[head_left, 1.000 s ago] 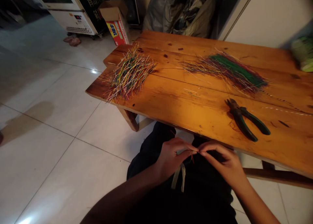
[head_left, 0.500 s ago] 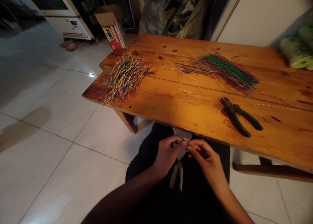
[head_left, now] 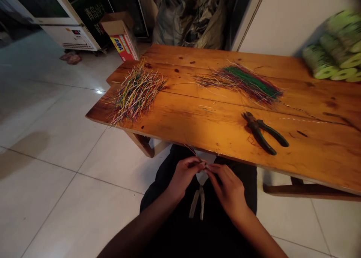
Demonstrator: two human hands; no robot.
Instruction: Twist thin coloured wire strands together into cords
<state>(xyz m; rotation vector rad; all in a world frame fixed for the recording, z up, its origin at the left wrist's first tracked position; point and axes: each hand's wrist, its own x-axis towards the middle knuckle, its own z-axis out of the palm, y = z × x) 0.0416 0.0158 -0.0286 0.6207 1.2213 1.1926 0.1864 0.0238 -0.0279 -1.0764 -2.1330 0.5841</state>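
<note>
Over my lap, just in front of the table edge, my two hands meet fingertip to fingertip. Thin wires (head_left: pixel 193 150) stick up past the fingers of my left hand (head_left: pixel 182 177), which pinches them. My right hand (head_left: pixel 229 188) is also closed, its thumb and forefinger on the wire ends beside the left fingertips. The fingers hide the exact spot where the wires meet. On the table beyond lie a loose pile of cut coloured wires (head_left: pixel 138 94), a bundle of longer wires (head_left: pixel 254 81) with a green band, and dark-handled cutting pliers (head_left: pixel 258 132) with handles spread.
The wooden table (head_left: pixel 180 119) spans the view in front of my knees. Green-wrapped rolls (head_left: pixel 324 64) are stacked at its right end. Behind stand a large grey sack (head_left: pixel 188 21), an open carton (head_left: pixel 122 40) and a white-based cabinet (head_left: pixel 67 36). Twisted cords (head_left: pixel 303 113) trail rightward.
My view has turned slightly right, so the table things sit further left. My right fingers have drawn closer together against the left fingertips, and the wires above my left hand reach less far up.
</note>
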